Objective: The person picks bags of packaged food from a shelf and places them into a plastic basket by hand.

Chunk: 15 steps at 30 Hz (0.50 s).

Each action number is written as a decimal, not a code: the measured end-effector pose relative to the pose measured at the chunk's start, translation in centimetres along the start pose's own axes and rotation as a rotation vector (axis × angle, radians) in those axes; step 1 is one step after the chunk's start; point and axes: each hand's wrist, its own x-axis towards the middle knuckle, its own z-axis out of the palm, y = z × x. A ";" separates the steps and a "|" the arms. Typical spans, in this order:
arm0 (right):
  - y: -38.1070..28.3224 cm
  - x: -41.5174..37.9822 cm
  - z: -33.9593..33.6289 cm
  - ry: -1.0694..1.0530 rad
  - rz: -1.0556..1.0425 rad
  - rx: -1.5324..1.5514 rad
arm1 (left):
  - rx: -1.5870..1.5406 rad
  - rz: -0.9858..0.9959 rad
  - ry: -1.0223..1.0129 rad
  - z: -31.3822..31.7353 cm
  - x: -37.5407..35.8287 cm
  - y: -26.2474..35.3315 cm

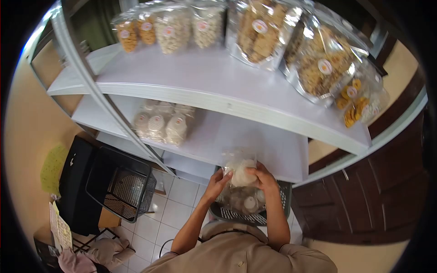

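A clear plastic bag of pale round crackers (241,173) is held between my two hands, just in front of the middle shelf's edge. My left hand (219,183) grips its left side. On the right side, the fingers of my right hand (263,176) close around the bag. Below my hands is a dark plastic basket (284,200) with more clear bags of round, pale pieces (248,203) in it. Similar packed bags (160,125) stand together on the left part of the middle shelf (227,132).
The upper shelf (182,75) holds small snack bags (170,32) and large silver-edged pouches (261,32). A metal post (86,68) rises at left. An empty black basket (120,182) stands beyond it. A person (102,255) is at lower left. A brown door (350,204) is at right.
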 end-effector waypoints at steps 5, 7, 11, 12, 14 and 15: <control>6.8 -8.1 -7.5 0.084 0.037 0.343 | -0.407 -0.408 -0.541 4.0 -2.8 -1.8; 8.2 -9.9 -8.6 0.035 -0.006 0.460 | -0.417 -0.484 -0.512 4.5 -3.4 -2.5; 11.0 -11.4 -10.2 0.091 -0.013 0.672 | -0.391 -0.444 -0.527 5.7 -3.9 -3.2; 11.5 -11.4 -10.7 0.130 -0.009 0.680 | -0.284 -0.377 -0.483 6.1 -3.9 -3.5; 11.8 -11.5 -11.3 0.178 -0.016 0.642 | -0.102 -0.279 -0.399 6.5 -4.0 -3.6; 11.8 -11.4 -11.5 0.232 -0.025 0.609 | 0.080 -0.190 -0.316 6.6 -4.0 -3.6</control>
